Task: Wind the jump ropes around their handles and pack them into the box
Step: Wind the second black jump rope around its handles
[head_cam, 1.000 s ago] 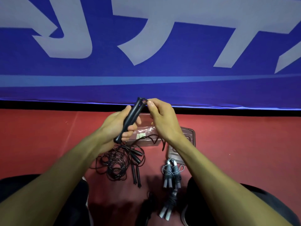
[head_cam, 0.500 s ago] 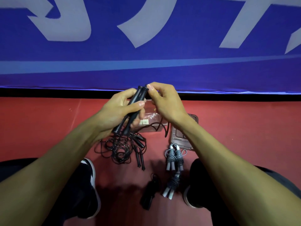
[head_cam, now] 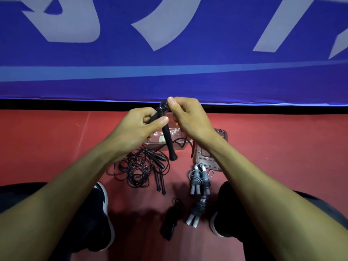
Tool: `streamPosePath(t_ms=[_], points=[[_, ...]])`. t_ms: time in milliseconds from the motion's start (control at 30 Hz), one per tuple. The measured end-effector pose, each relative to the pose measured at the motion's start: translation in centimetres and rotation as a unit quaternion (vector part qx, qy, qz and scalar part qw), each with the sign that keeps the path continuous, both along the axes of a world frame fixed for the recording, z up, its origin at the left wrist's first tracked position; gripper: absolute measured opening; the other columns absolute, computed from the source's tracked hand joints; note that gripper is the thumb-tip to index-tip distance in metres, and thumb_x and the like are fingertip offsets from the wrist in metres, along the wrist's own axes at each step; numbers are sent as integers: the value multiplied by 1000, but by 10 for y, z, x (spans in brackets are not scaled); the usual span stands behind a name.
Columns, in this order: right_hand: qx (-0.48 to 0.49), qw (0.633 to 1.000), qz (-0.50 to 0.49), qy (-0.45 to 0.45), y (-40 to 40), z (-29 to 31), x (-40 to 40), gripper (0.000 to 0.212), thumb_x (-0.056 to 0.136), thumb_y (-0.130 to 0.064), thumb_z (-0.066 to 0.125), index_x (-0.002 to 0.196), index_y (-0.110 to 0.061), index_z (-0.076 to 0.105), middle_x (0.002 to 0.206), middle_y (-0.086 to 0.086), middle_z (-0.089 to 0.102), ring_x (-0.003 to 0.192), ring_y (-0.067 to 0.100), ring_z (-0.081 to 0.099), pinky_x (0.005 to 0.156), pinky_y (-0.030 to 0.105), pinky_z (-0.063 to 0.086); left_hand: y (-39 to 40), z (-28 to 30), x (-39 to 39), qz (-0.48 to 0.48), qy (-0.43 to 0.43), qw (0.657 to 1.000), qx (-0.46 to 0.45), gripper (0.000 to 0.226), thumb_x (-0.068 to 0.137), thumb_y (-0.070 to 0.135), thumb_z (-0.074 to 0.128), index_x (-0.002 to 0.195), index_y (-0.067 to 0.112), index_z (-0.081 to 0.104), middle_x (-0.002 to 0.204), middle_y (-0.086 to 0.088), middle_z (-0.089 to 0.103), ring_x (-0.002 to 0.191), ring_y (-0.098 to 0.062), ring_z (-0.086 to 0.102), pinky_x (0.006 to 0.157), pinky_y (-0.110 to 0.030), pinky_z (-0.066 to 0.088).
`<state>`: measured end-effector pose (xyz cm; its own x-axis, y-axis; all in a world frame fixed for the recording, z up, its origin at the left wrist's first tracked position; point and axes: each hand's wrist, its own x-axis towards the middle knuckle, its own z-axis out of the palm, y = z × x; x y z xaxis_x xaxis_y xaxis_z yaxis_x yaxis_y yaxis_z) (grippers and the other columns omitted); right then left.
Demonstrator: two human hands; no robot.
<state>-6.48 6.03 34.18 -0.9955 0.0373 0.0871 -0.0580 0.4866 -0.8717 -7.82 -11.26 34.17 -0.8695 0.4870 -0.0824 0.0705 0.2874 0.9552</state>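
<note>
Above the red floor [head_cam: 56,147], both hands meet at a pair of black ribbed jump-rope handles [head_cam: 166,135] held up in front of a blue banner with pale lettering [head_cam: 169,76]. From the head view, the left hand [head_cam: 138,129] has its fingers and thumb curled round the upper part of the handles, which slant down and to the right so their flared end hangs free. The right hand [head_cam: 185,117] pinches the top of the handles, where the cord joins, between thumb and forefinger. A thin black cord [head_cam: 185,143] runs down from under the right hand and loops over a clear plastic box [head_cam: 180,146] standing on the floor behind the handles; its brown-tinted lid [head_cam: 219,135] lies just beside it on the right. Left of the box lies a loose tangle of black jump ropes with slim black handles [head_cam: 139,169]. Near the lid rest two grey-handled ropes already wound into bundles [head_cam: 200,178] [head_cam: 197,211], and a wound black bundle [head_cam: 171,219] lies beside the lower one. Dark shoes with white soles [head_cam: 105,219] flank the things.
</note>
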Motion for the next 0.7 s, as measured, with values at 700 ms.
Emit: streamPosePath(t_ms=[700], points=[[-33, 999, 16, -36, -9, 8, 10, 47, 100, -51, 56, 74, -11, 60, 64, -3, 51, 60, 8, 43, 63, 30, 38, -1, 0, -1, 4, 51, 993, -105, 47, 97, 43, 61, 71, 5, 51, 64, -4, 46, 58, -12, 38, 61, -35, 32]])
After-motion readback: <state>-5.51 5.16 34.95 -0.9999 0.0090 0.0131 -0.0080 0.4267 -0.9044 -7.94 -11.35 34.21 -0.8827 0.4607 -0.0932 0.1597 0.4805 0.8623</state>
